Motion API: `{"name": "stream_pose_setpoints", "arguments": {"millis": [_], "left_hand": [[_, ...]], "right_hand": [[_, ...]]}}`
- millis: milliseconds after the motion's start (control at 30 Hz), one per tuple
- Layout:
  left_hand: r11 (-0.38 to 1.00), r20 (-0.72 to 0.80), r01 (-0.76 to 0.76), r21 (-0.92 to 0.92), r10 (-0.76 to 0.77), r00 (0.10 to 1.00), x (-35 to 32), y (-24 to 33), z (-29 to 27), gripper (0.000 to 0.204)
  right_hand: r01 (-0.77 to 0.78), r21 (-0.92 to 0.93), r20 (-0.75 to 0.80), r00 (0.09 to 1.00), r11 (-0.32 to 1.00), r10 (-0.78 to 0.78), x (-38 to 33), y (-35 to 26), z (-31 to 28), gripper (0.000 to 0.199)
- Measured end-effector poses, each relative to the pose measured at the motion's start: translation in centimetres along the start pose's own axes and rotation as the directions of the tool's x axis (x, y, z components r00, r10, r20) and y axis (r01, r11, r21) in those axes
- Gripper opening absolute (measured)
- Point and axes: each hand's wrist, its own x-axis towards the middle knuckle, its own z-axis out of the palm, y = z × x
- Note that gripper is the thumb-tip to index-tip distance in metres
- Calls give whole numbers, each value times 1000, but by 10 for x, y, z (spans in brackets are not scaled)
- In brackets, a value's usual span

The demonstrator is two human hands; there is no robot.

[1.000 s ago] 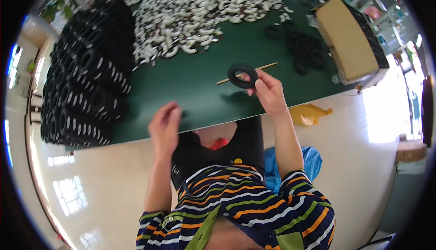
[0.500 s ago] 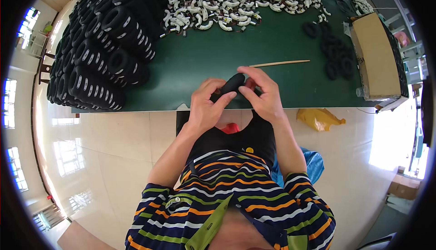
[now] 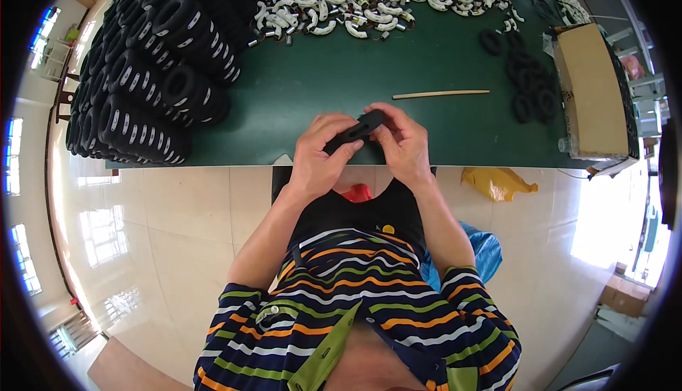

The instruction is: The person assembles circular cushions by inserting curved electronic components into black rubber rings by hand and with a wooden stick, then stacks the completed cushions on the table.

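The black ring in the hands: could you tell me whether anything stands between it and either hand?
Nothing visible does. Both the left hand and the right hand grip the black ring directly, above the green table's near edge.

Fingers of both hands (image 3: 359, 149) hide most of the black ring (image 3: 357, 129).

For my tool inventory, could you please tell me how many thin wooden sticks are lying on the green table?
1: the wooden stick lies on the green table, beyond the hands; others may be hidden under the piles.
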Motion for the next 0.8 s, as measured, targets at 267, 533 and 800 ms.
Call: {"name": "stream_pose_setpoints", "arguments": {"millis": [267,533,800], "left_hand": [[999,10,-50,-1,50,999,2,-3,2,29],[995,103,-67,74,59,993,0,-1,2,38],[979,219,-188,83,166,961,-1,-5,-2,33]], "right_hand": [[52,-22,-57,997,998,-53,1,2,4,39],[70,-2,-51,996,998,-70,-2,9,0,38],[3,75,-38,999,997,0,-5,9,-4,37]]}}
